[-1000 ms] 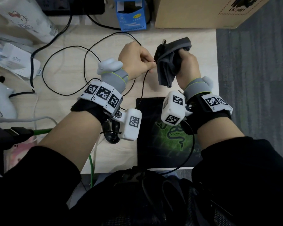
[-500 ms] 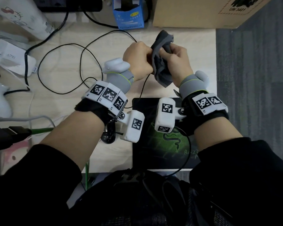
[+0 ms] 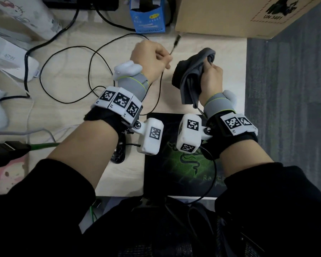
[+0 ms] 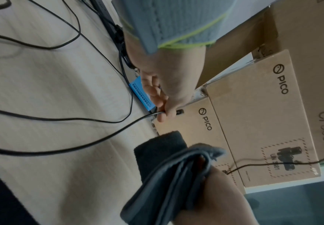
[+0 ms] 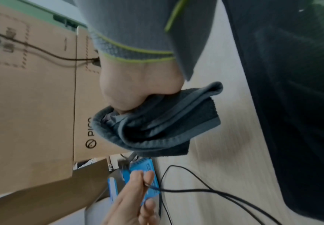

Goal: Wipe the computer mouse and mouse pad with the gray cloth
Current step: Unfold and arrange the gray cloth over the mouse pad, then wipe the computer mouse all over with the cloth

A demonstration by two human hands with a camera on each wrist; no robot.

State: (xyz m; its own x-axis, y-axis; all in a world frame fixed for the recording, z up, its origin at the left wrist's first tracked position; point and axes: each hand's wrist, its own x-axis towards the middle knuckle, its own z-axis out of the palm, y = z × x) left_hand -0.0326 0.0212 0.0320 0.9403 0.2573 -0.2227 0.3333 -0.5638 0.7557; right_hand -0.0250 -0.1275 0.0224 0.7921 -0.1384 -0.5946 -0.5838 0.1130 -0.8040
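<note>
Pale wood makes up the surface (image 3: 78, 58), crowded at the back by a cardboard box (image 3: 230, 13) and a blue carton (image 3: 148, 17), with gray carpet (image 3: 285, 89) beyond its right edge. From the head view, the left hand (image 3: 150, 56) is seen closed, pinching a thin black cable (image 3: 93, 58) near its plug, while the right hand (image 3: 211, 78) is clenched around the bunched gray cloth (image 3: 189, 78), held up above the surface. The pad (image 3: 183, 164) lies at the near edge, largely beneath the wrists; a dark object by the left wrist may be the mouse (image 3: 119, 151), though it is mostly hidden. From the left wrist view, the cable (image 4: 99, 120) is shown nipped between thumb and fingers (image 4: 157, 97), with the cloth (image 4: 172, 175) just below and apart from it. From the right wrist view, the cloth (image 5: 157, 121) is seen folded in layers in the fist, the pad (image 5: 292, 106) lying off to one side. Cloth and cable are apart, so the cord seems to be receiving attention; whether mouse and pad have been wiped cannot be told, and the pad at least is judged to remain. Open room is scarce: boxes close off the back, cable loops cover the left, and the right and near edges are close to the pad, so short strokes are called for.
</note>
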